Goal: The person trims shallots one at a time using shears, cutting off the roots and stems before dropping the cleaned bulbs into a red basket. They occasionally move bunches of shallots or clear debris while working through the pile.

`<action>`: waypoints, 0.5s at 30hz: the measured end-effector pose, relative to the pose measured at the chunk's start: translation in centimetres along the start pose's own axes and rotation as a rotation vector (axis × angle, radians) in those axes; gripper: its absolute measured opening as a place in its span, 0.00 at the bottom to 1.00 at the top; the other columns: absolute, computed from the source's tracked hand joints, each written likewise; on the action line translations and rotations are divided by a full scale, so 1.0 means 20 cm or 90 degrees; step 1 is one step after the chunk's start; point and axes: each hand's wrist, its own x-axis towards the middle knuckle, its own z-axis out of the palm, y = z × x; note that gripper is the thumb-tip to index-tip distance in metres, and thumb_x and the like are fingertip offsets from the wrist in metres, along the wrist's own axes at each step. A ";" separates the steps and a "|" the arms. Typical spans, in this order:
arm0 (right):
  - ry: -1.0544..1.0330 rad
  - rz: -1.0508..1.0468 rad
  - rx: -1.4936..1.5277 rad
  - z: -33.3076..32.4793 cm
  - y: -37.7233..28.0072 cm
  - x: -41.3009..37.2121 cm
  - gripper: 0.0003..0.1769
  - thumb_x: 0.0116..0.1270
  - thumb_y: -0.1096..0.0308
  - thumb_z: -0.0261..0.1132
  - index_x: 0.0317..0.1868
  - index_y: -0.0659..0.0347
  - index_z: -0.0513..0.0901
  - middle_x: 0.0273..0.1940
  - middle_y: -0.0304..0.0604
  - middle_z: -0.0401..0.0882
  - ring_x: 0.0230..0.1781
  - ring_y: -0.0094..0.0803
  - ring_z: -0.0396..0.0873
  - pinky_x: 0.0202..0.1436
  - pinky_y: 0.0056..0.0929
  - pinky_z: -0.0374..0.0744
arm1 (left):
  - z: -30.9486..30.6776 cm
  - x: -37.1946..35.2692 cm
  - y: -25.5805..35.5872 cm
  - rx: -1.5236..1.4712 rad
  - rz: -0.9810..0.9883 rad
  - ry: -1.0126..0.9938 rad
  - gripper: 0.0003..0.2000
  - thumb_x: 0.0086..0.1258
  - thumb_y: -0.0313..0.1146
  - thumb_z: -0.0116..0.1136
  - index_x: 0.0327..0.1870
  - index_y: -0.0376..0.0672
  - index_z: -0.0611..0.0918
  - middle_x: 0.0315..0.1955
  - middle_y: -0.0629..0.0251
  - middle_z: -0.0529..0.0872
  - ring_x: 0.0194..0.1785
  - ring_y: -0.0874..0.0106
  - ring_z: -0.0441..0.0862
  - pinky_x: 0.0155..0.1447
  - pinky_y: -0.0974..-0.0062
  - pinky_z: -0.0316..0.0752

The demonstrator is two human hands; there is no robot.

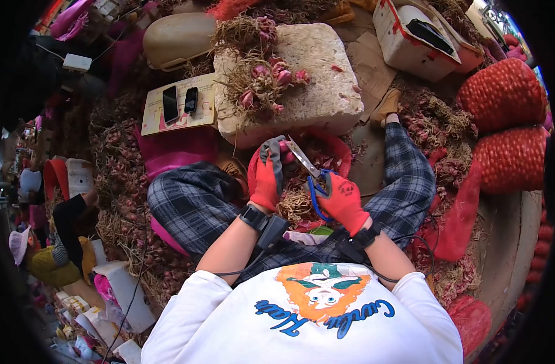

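My left hand (267,176), in a red and grey work glove, is closed around a pink-purple shallot (285,147). In my right hand (344,202), gloved the same way, is a pair of scissors (301,158) with blue handles (318,203). The blades point up and left, their tips right beside the shallot. Beneath both hands, between my legs, lie dry stalk trimmings (297,203) and red mesh (341,155). Just ahead stands a pale foam block (326,73) bearing a bunch of shallots (280,76) with dried tops.
Left of the block, a phone (170,104) and a small black device (192,100) rest on a board (153,124). Heaped shallots (116,182) cover the ground. Full red mesh sacks (502,94) stand at right, a foam box (411,51) behind. Another person's arm (68,212) shows at left.
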 end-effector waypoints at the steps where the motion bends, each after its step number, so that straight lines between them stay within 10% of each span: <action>1: -0.013 0.005 -0.005 0.00 0.01 0.00 0.24 0.57 0.48 0.65 0.44 0.58 0.76 0.37 0.49 0.80 0.39 0.47 0.80 0.41 0.41 0.77 | -0.02 0.01 -0.01 -0.015 -0.004 -0.019 0.18 0.72 0.51 0.49 0.53 0.49 0.76 0.41 0.76 0.79 0.41 0.81 0.77 0.41 0.82 0.74; 15: -0.042 0.031 0.144 -0.04 0.03 0.03 0.20 0.59 0.53 0.67 0.45 0.58 0.80 0.35 0.49 0.82 0.36 0.47 0.81 0.39 0.36 0.77 | 0.02 -0.02 0.02 -0.194 -0.129 -0.036 0.20 0.72 0.51 0.48 0.54 0.45 0.75 0.43 0.69 0.80 0.42 0.74 0.78 0.44 0.75 0.78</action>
